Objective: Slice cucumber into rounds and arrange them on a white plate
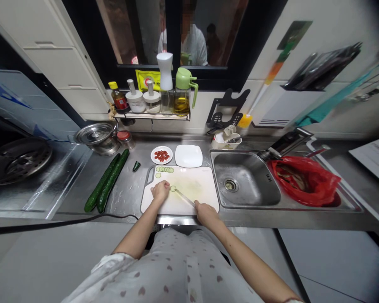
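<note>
My right hand [206,213] is wrapped round the handle of a knife [185,199], whose blade points to the far left over the white cutting board [205,179]. At the blade's tip is a thin cucumber slice [173,188], with a pale middle and a green rim. My left hand [160,190] is closed, its fingertips pinching at the left edge of this slice. Along the board's far left edge lies a row of overlapping cucumber slices [165,169], with a single slice [158,175] just below. Wet marks show on the board's middle.
Two whole cucumbers [109,185] and a cut cucumber end [136,166] lie left of the board. Behind it stand a plate of chopped red pieces [161,155] and a white plate [188,156]. Right are the sink [246,181] and a red plastic bag [303,181].
</note>
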Demonstrator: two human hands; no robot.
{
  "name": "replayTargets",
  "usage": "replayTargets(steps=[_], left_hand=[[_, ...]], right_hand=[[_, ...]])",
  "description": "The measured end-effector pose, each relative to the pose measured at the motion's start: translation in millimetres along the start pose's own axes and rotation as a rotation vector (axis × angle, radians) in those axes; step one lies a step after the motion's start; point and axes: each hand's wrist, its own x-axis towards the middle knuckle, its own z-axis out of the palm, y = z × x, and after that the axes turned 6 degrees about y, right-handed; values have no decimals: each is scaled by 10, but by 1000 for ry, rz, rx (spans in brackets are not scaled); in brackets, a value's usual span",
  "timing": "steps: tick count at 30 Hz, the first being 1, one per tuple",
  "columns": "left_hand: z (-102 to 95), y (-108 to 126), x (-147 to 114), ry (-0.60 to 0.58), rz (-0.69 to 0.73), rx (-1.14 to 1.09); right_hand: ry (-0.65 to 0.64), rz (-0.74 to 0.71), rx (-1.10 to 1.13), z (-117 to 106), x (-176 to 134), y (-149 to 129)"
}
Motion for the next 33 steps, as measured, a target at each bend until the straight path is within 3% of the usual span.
replayTargets(steps=[33], left_hand=[[-31,21,39,-40,-21,16]], right_hand=[[-6,-40,4,-92,185,-115]])
